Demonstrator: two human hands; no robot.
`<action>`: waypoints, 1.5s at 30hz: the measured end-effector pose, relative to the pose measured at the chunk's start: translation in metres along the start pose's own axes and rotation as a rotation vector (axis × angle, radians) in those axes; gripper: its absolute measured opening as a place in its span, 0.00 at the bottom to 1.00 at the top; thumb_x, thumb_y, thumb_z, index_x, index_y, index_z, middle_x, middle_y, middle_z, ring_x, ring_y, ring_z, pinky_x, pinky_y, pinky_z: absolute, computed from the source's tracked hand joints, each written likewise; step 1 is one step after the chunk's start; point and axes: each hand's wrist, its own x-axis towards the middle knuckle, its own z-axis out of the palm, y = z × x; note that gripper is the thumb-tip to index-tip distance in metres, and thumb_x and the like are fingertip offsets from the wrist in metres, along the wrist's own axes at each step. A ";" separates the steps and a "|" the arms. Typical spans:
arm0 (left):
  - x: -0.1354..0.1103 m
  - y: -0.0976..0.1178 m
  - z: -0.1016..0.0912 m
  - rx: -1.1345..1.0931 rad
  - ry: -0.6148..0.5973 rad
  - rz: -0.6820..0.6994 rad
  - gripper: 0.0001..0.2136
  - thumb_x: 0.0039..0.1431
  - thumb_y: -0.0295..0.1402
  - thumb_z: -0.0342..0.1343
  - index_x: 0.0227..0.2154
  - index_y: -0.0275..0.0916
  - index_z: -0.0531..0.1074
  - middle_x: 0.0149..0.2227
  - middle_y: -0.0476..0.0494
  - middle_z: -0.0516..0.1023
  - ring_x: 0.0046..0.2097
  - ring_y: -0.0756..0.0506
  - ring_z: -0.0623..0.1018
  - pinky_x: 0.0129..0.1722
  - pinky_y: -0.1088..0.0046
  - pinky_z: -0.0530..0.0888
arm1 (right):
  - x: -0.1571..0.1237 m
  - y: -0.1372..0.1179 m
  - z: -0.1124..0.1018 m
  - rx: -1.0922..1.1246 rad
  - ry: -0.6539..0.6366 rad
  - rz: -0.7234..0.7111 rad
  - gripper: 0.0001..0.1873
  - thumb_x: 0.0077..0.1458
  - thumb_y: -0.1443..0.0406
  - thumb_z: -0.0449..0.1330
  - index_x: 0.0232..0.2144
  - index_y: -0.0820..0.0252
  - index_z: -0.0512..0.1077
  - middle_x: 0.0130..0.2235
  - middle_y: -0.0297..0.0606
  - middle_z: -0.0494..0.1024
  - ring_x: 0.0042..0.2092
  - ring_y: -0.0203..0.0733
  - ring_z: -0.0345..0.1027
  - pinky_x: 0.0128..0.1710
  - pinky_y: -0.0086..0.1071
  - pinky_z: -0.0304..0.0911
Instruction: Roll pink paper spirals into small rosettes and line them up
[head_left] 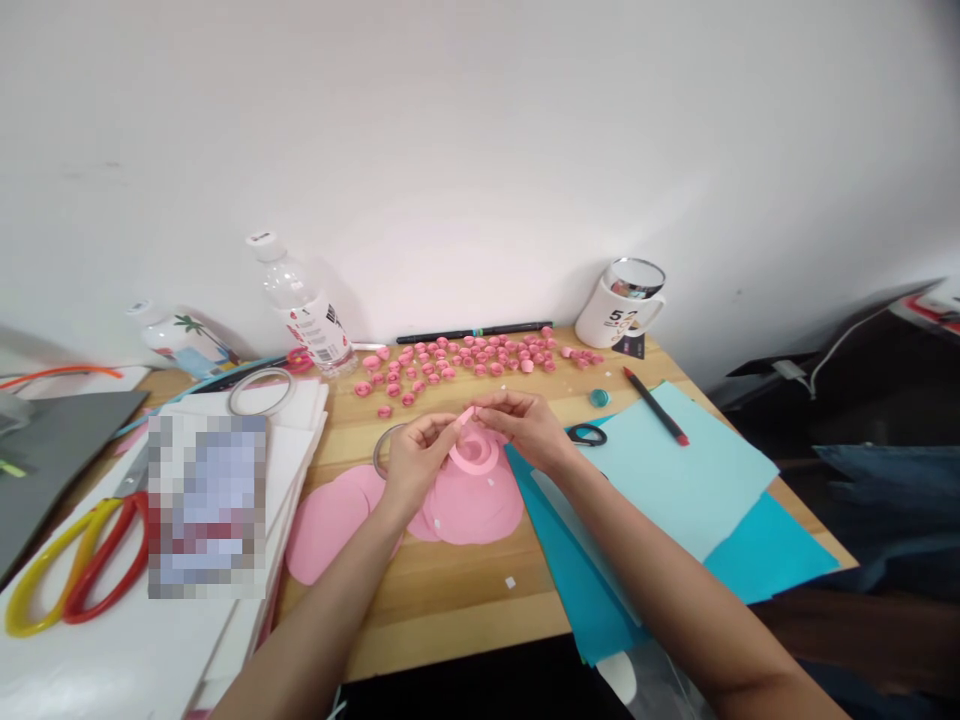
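My left hand (418, 455) and my right hand (531, 428) meet over the middle of the table. Between their fingertips they pinch the end of a pink spiral paper strip (475, 464), whose coils hang just below. Under it lie overlapping pink paper circles (476, 510), and more pink circles (330, 528) spread to the left beneath my left forearm. Beyond my hands, several small rolled pink paper coils (448, 372) are scattered. A roll of tape (381, 452) sits beside my left hand, partly covered by it.
At left, yellow-and-red-handled scissors (112, 560) rest on white paper sheets (225, 660). A plastic bottle (300, 310) and a mug (615, 310) stand by the wall. Blue paper sheets (787, 545), a dark pen (652, 402) and black-handled scissors (589, 434) lie at right.
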 end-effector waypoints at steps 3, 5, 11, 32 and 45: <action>0.001 -0.003 -0.001 0.014 -0.005 -0.001 0.11 0.44 0.37 0.61 0.28 0.35 0.76 0.21 0.49 0.75 0.21 0.54 0.69 0.20 0.80 0.63 | 0.000 -0.001 0.000 -0.033 0.004 -0.007 0.11 0.35 0.65 0.70 0.26 0.61 0.75 0.27 0.33 0.78 0.28 0.33 0.69 0.32 0.29 0.65; 0.002 -0.005 -0.001 0.022 -0.009 0.004 0.10 0.45 0.37 0.61 0.28 0.35 0.76 0.21 0.49 0.75 0.21 0.54 0.69 0.20 0.80 0.63 | -0.001 -0.001 0.000 -0.046 -0.001 -0.024 0.10 0.36 0.65 0.70 0.25 0.61 0.74 0.25 0.31 0.76 0.26 0.32 0.68 0.29 0.27 0.64; 0.003 -0.008 -0.002 0.050 -0.032 0.027 0.10 0.46 0.37 0.60 0.28 0.35 0.76 0.19 0.50 0.74 0.20 0.54 0.68 0.19 0.80 0.62 | 0.000 0.001 0.000 -0.029 0.007 -0.048 0.11 0.33 0.66 0.71 0.22 0.61 0.72 0.24 0.30 0.75 0.26 0.32 0.67 0.28 0.27 0.63; 0.000 -0.004 -0.002 0.053 -0.064 0.020 0.11 0.46 0.39 0.61 0.25 0.34 0.75 0.20 0.48 0.75 0.20 0.54 0.69 0.19 0.81 0.63 | -0.001 0.000 0.000 -0.096 -0.011 -0.039 0.12 0.34 0.63 0.70 0.23 0.61 0.73 0.23 0.32 0.76 0.26 0.34 0.68 0.29 0.29 0.63; 0.001 -0.003 0.000 0.038 -0.013 -0.002 0.10 0.45 0.37 0.61 0.26 0.34 0.75 0.19 0.50 0.73 0.19 0.55 0.67 0.18 0.82 0.63 | -0.001 -0.001 0.003 -0.058 -0.005 -0.020 0.12 0.35 0.62 0.69 0.27 0.59 0.76 0.29 0.34 0.79 0.31 0.37 0.71 0.36 0.32 0.66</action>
